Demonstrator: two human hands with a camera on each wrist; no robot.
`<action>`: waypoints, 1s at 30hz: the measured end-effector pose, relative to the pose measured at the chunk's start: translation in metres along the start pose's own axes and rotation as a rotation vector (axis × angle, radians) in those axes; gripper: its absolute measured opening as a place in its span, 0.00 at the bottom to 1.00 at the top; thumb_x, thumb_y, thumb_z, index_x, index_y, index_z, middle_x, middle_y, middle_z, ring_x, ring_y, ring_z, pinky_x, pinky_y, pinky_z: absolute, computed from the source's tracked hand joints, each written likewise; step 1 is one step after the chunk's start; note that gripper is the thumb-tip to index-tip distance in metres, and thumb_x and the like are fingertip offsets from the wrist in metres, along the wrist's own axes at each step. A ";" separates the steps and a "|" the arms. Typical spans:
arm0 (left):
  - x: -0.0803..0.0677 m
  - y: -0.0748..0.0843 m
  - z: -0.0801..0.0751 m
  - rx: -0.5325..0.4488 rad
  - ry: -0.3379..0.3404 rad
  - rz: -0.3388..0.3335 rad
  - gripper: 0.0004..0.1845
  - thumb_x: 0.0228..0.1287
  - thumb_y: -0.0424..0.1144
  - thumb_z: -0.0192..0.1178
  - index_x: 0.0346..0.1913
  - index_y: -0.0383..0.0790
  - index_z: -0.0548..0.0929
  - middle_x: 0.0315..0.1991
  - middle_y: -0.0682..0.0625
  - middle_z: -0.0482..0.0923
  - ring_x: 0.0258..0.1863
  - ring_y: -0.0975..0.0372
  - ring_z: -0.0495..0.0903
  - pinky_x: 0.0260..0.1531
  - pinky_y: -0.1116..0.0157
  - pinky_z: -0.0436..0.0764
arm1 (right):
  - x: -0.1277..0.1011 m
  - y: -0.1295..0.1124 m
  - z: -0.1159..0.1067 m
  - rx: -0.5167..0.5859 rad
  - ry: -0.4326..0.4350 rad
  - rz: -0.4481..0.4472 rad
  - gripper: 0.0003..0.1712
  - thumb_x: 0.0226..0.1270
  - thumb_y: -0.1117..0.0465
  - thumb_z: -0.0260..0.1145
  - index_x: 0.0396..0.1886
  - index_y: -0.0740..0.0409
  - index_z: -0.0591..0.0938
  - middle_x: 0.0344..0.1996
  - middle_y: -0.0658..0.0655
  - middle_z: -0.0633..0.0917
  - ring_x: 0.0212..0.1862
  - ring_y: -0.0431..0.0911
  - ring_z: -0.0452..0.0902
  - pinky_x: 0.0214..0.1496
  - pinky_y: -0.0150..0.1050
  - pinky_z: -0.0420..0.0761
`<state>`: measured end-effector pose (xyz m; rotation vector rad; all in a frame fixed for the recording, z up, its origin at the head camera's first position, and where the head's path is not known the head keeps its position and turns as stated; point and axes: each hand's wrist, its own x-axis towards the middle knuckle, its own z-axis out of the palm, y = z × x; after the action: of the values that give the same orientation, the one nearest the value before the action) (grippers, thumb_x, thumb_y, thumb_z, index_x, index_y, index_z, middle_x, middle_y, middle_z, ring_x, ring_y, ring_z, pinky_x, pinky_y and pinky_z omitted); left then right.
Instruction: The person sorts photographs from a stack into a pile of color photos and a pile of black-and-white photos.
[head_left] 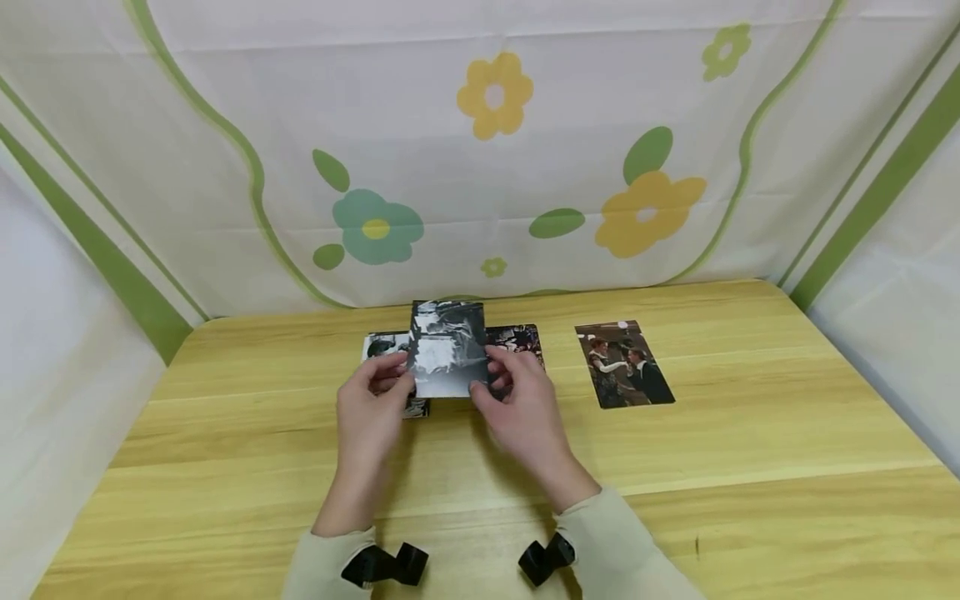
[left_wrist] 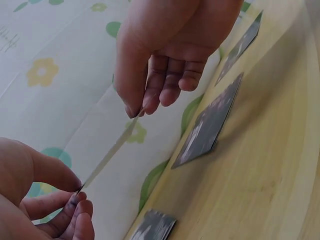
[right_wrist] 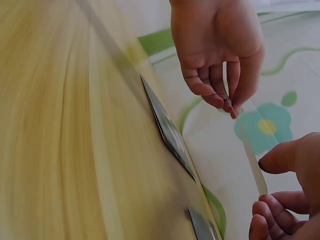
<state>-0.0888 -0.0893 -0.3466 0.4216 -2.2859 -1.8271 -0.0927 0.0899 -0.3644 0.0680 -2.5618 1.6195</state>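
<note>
- Now we grip the black-and-white card [head_left: 448, 350] by its opposite edges, left hand [head_left: 372, 408] and right hand [head_left: 525, 408] both pinching with thumb and fingers.
- We have it raised above the table [head_left: 465, 521], partly covering the pale-edged photo [head_left: 388, 342] and dark photo [head_left: 519, 337].
- We do best with even, light pressure, since a hard squeeze could bow it.
- We should tilt both wrists together, so it doesn't twist.
</note>
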 end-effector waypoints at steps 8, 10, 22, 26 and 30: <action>0.010 -0.002 -0.026 0.009 0.126 0.008 0.16 0.70 0.28 0.63 0.57 0.34 0.89 0.43 0.52 0.84 0.40 0.66 0.78 0.39 0.78 0.78 | 0.002 -0.018 0.027 0.003 -0.047 -0.049 0.35 0.70 0.59 0.73 0.76 0.56 0.78 0.53 0.52 0.82 0.49 0.45 0.77 0.46 0.34 0.80; 0.011 -0.002 -0.031 -0.003 0.146 -0.006 0.15 0.71 0.28 0.62 0.57 0.34 0.88 0.42 0.53 0.82 0.40 0.66 0.77 0.39 0.77 0.77 | 0.002 -0.022 0.032 0.010 -0.062 -0.058 0.35 0.70 0.59 0.73 0.76 0.56 0.78 0.54 0.52 0.82 0.49 0.45 0.77 0.47 0.35 0.79; 0.013 -0.005 -0.047 0.024 0.187 -0.047 0.16 0.71 0.29 0.61 0.59 0.33 0.86 0.46 0.49 0.80 0.43 0.62 0.75 0.37 0.76 0.76 | 0.004 -0.032 0.050 0.006 -0.112 -0.054 0.34 0.72 0.59 0.71 0.76 0.57 0.77 0.54 0.53 0.82 0.50 0.51 0.80 0.50 0.39 0.76; 0.016 -0.015 -0.046 0.107 0.167 -0.030 0.16 0.69 0.28 0.62 0.58 0.31 0.86 0.46 0.43 0.82 0.43 0.60 0.76 0.36 0.77 0.76 | 0.005 -0.026 0.056 -0.011 -0.126 -0.032 0.34 0.72 0.61 0.71 0.76 0.59 0.77 0.53 0.55 0.81 0.47 0.49 0.79 0.48 0.38 0.77; 0.019 -0.029 -0.047 0.257 0.140 -0.020 0.16 0.70 0.31 0.62 0.57 0.30 0.87 0.48 0.38 0.85 0.43 0.55 0.80 0.37 0.73 0.76 | 0.006 -0.017 0.064 -0.087 -0.162 0.004 0.34 0.71 0.59 0.72 0.75 0.60 0.77 0.51 0.54 0.81 0.43 0.44 0.75 0.45 0.38 0.77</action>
<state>-0.0886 -0.1452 -0.3651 0.5918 -2.4317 -1.4643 -0.1016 0.0245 -0.3757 0.1948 -2.7501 1.5610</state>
